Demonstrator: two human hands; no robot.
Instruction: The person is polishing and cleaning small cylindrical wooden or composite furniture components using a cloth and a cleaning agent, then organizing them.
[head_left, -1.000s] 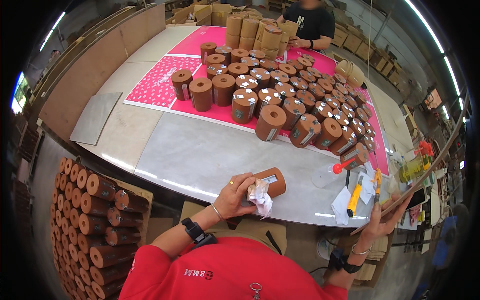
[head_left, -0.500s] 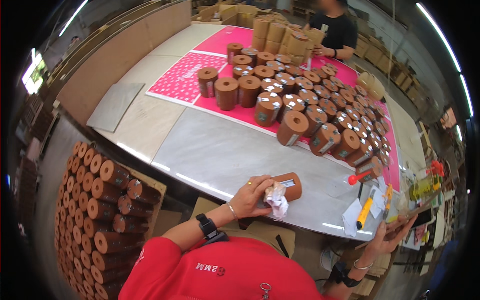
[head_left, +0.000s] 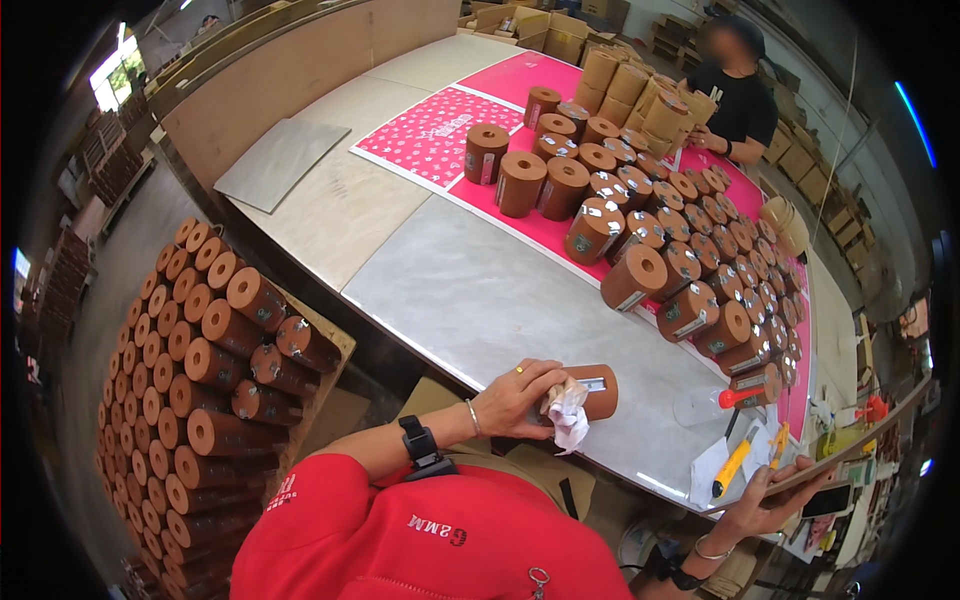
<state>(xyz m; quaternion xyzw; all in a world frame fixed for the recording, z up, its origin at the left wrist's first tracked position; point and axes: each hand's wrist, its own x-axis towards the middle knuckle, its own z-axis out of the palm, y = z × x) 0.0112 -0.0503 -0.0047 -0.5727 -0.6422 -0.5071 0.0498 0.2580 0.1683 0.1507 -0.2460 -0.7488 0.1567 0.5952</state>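
Note:
A brown cylinder (head_left: 602,385) with a pale label strip lies on its side near the table's front edge. My left hand (head_left: 515,402) is closed on a crumpled white wad of paper or cloth (head_left: 570,415), held against the cylinder's left end. The wad and fingers hide that end. At the right, my right hand (head_left: 757,508) has its fingers around a thin brown board (head_left: 868,432), seen almost edge-on and slanting up to the right. Part of its grip is hidden. Beside that hand lie a yellow-handled cutter (head_left: 732,468) and white paper (head_left: 708,466).
Many upright brown cylinders (head_left: 634,278) crowd the pink sheet (head_left: 480,190) on the table. A clear bottle with a red top (head_left: 735,398) lies right. Stacked cylinders (head_left: 205,430) fill a pallet at lower left. Across the table, a person in black (head_left: 735,105) stands by paper-wrapped rolls (head_left: 625,90).
The view has shifted, so the table sits farther right and lower in the picture. My left hand keeps the wad against the cylinder. The thin board shows more of its length by my right hand.

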